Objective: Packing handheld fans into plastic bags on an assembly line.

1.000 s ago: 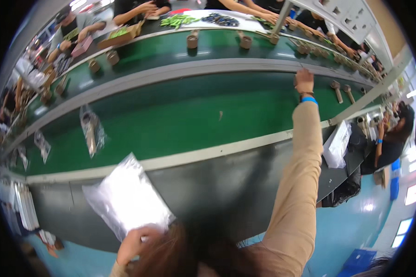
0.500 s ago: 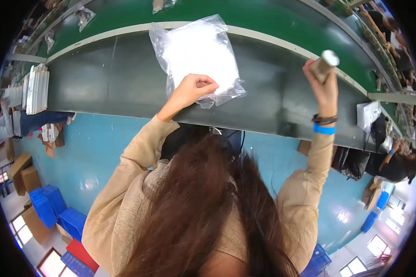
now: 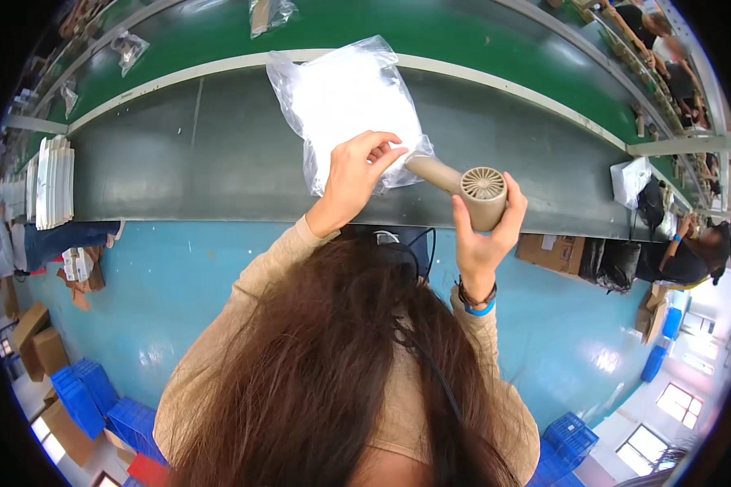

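Note:
A beige hair dryer (image 3: 486, 209) is in my right hand (image 3: 487, 242), its round grilled end facing up. My thumb and fingers clasp the barrel from both sides. Its handle (image 3: 437, 174) points left, the tip reaching the lower right corner of a clear plastic bag (image 3: 288, 81). Bright white sheets or pouches (image 3: 349, 97) fill the bag, which lies flat on the bench. Over the bag's near edge is my left hand (image 3: 364, 166), fingers bent, thumb and fingertips slightly apart close to the handle tip. I see nothing between them.
The dark bench (image 3: 244, 154) borders a green belt (image 3: 447, 32) behind a pale rail. White flat packs (image 3: 54, 183) stand at the left end. A white bag (image 3: 629, 180) and black bag (image 3: 650, 203) sit at the right. Cartons (image 3: 552, 252) stand below; people work on both sides.
My right hand has brought the hair dryer from the far right in toward the bag and turned it grille-up. My left hand has shifted slightly right, its thumb and fingers a little more apart.

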{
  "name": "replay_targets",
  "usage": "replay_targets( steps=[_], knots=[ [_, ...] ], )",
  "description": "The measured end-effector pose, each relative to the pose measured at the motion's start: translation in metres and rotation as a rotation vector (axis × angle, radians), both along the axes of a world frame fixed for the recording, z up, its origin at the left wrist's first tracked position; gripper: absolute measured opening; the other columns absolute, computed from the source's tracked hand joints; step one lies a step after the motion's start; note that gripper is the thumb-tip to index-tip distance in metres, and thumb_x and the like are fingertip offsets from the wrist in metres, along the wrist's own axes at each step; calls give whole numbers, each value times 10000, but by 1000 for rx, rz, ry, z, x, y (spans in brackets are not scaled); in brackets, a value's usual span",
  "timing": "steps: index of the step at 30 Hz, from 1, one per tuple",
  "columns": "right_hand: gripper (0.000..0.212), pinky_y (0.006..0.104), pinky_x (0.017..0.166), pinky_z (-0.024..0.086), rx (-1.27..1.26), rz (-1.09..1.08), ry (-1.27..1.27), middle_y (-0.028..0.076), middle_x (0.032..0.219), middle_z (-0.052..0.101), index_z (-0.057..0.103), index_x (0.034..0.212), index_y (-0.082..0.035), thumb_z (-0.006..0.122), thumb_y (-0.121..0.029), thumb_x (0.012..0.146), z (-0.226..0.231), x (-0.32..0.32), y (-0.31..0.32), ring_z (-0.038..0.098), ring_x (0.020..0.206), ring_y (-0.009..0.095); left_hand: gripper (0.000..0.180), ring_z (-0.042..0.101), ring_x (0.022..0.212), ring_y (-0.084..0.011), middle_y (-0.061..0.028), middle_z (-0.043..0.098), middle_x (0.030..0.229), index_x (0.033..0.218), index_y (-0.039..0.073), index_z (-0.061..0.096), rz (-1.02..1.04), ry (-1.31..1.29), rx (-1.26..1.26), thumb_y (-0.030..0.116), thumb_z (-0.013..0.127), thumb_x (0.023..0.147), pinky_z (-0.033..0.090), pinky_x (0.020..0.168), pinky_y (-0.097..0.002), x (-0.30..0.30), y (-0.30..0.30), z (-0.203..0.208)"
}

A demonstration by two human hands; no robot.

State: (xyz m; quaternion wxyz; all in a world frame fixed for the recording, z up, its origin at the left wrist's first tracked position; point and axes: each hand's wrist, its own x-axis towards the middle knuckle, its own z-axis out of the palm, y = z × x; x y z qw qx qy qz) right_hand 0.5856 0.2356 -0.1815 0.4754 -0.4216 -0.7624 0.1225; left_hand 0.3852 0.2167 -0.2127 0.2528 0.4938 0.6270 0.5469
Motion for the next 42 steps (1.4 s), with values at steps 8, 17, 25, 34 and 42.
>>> replay_targets(
  steps=[8, 17, 25, 34, 42],
  knots=[
    [653, 341, 904, 431, -65, 5, 162, 117, 1131, 529, 484, 1229, -2, 832, -73, 682, -10, -34, 2, 540, 1031, 230, 144, 614, 702, -97, -72, 685, 840, 954, -23, 697, -135, -219, -33, 67, 692, 843, 507, 670, -226, 2, -5, 5],
    [628, 375, 805, 475, 49, 216, -51, 118, 1085, 572, 552, 1119, -39, 882, -106, 589, -6, -60, 24, 551, 959, 291, 126, 563, 688, -85, -40, 626, 840, 917, -30, 676, -89, -322, 30, 76, 608, 909, 454, 617, -234, -7, 2, 28],
    [636, 397, 765, 453, -24, 325, -361, 124, 1006, 527, 567, 1154, -67, 847, -221, 604, 22, -80, 42, 518, 929, 298, 102, 598, 685, -167, -86, 639, 845, 919, -23, 666, 22, 95, 179, 48, 625, 859, 470, 614, -282, -22, 27, 43],
    [746, 405, 695, 506, -343, 631, -942, 171, 796, 670, 610, 1208, -85, 672, -639, 713, 65, -96, 151, 652, 783, 348, 118, 595, 743, -366, -159, 601, 818, 856, -22, 640, 38, 472, 260, 91, 606, 860, 474, 649, -431, -65, 89, 23],
    [601, 406, 624, 499, -16, 700, -947, 151, 675, 639, 680, 914, -59, 655, -633, 736, 35, -99, 184, 640, 683, 336, 143, 602, 784, -367, -170, 616, 837, 856, -22, 642, 16, 495, 183, 117, 610, 865, 477, 682, -442, -68, 120, -12]
  ],
)
